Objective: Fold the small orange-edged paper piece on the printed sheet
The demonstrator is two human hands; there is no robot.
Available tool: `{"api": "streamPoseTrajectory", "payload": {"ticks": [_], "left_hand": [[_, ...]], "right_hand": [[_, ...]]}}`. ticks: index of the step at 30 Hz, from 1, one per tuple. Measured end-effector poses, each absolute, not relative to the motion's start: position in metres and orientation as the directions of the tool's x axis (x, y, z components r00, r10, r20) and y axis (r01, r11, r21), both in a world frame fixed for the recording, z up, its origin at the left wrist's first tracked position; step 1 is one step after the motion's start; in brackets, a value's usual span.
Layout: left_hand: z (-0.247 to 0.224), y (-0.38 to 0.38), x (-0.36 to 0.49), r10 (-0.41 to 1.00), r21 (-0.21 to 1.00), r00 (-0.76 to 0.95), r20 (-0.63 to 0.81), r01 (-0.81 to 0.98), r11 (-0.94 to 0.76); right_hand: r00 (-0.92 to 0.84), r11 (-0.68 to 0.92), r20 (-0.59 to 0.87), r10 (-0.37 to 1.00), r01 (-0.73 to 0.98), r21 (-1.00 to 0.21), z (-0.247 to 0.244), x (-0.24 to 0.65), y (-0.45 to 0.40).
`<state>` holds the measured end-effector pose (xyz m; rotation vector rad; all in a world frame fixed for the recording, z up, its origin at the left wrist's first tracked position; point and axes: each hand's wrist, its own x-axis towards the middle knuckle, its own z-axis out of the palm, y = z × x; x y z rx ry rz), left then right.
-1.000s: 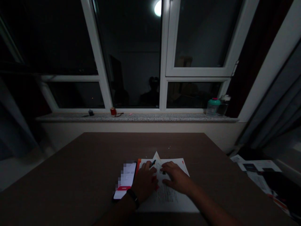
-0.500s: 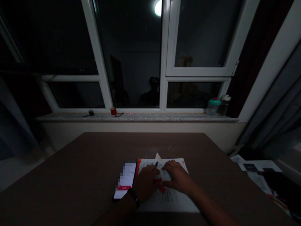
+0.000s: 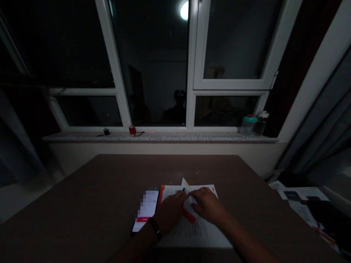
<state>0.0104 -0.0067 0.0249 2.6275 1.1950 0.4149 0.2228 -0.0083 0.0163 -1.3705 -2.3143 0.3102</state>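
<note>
My left hand (image 3: 170,211), with a dark band on its wrist, rests over the left half of a printed sheet or booklet (image 3: 203,235). Its fingers are bent and close together; what lies under them is hidden. A small dark tip (image 3: 183,189), perhaps a pen's, peeks out beyond them. My right hand (image 3: 210,205) lies on the right half, thumb apart from its fingers, its index fingertip meeting the left fingertips. Between the hands a red strip (image 3: 189,216) slants across the print. A pointed white paper piece (image 3: 185,182) sticks out past the fingertips.
A lit phone (image 3: 148,204) lies left of the sheet on the brown table (image 3: 82,197). Small white scraps dot the table beyond. On the sill (image 3: 170,136) stand a red can-like item (image 3: 132,130) and a green-lidded jar (image 3: 248,125). Papers (image 3: 304,193) lie at the right.
My left fingers have slid slightly up and right, covering more of the dark tip and meeting the right fingertips. My right thumb has drawn back from the red strip, which shows more.
</note>
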Motion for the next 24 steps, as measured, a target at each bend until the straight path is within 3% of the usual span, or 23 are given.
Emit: {"api": "streamPoseTrajectory", "payload": {"ticks": [19,24], "left_hand": [[0.021,-0.007,0.003,0.743,0.362,0.645,0.181,0.658,-0.660],[0.021,-0.007,0.003,0.752,0.356,0.629,0.197,0.669,-0.653]], "right_hand": [[-0.408,0.464,0.222,0.886,0.791,-0.399,0.016,0.231,-0.003],[-0.467,0.522,0.233,0.853,0.753,-0.400,0.019,0.234,-0.003]]}}
